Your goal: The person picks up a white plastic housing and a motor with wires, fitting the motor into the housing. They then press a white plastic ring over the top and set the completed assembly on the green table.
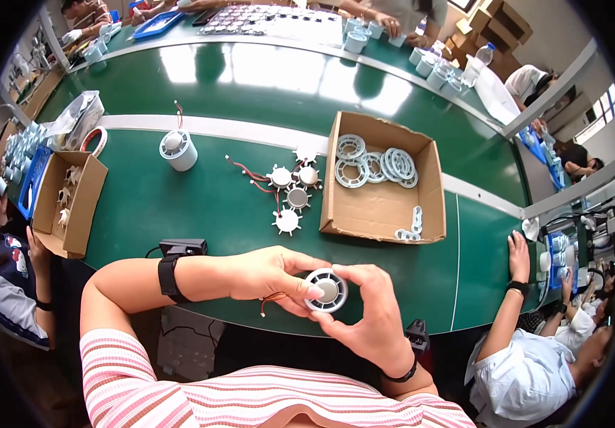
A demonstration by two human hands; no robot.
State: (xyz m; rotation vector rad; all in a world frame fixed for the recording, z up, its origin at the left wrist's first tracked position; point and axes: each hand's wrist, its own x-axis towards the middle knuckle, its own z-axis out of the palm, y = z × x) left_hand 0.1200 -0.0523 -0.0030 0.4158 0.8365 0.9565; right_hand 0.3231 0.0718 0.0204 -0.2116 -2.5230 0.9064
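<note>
Both hands hold a round light-blue housing [327, 290] with a pale disc-shaped hub and dark gaps around it, just above the table's near edge. My left hand [282, 278] pinches its left side, the thumb lying on the hub. Around the right rim curl the thumb and fingers of my right hand [368, 307]. Thin reddish wires [270, 299] hang beside the left hand. Beyond the hands lie several white spoked discs [287, 221], some with red wires. A light-blue cup [180, 154] with a similar hub and wires stands upright farther left.
Right of the discs sits an open cardboard box [382, 230] holding light-blue rings [351, 173] and small linked pieces. Another cardboard box [83, 207] with white parts stands left, near a tape roll [94, 142]. A black device [183, 247] is by my left forearm. Other people work around the green table.
</note>
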